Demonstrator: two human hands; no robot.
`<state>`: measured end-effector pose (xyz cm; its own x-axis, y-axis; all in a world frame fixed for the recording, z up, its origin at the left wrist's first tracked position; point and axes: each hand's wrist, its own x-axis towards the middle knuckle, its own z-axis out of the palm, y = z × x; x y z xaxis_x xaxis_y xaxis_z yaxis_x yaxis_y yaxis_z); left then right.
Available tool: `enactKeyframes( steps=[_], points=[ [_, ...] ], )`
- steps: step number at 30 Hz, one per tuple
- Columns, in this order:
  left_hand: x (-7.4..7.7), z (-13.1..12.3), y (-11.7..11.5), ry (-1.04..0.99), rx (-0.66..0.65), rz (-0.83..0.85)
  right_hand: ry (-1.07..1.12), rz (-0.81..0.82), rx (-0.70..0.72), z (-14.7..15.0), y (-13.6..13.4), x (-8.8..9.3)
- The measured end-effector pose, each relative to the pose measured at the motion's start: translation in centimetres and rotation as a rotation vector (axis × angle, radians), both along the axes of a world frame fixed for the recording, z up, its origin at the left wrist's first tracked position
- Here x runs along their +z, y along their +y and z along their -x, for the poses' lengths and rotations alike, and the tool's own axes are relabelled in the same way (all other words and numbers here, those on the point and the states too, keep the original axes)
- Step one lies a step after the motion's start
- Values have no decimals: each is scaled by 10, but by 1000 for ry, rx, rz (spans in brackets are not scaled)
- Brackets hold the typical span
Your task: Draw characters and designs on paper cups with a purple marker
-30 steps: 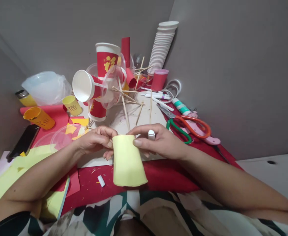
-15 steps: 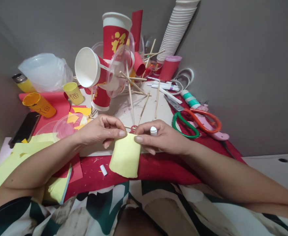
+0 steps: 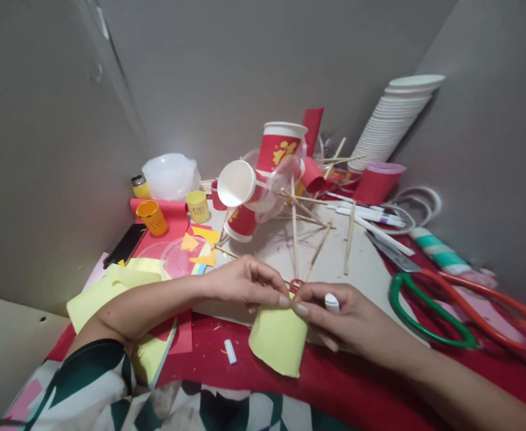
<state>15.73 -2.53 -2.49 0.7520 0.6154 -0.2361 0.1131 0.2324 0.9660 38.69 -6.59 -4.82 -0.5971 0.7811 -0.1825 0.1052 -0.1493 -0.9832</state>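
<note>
At the board's (image 3: 366,263) near edge, the left hand (image 3: 247,284) and right hand (image 3: 348,314) pinch the yellow paper's (image 3: 278,341) top with nearly closed fingers, the right also holding a pen (image 3: 332,303), so uneven squeezing could crease the paper.

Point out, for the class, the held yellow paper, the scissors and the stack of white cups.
Held yellow paper (image 3: 278,341): head view, middle of its outer face.
Scissors (image 3: 425,275): head view, red-orange handle beside the blades.
Stack of white cups (image 3: 387,126): head view, rims midway up.
</note>
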Motion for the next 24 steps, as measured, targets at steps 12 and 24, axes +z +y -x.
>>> enactKeyframes(
  steps=[12, 24],
  points=[
    [-6, 3, 5, 63, 99, -109, 108, 28, -112, 4, 8, -4],
    [2, 2, 6, 23, 84, -120, 42, -106, -111, -6, 14, -1]
  ],
)
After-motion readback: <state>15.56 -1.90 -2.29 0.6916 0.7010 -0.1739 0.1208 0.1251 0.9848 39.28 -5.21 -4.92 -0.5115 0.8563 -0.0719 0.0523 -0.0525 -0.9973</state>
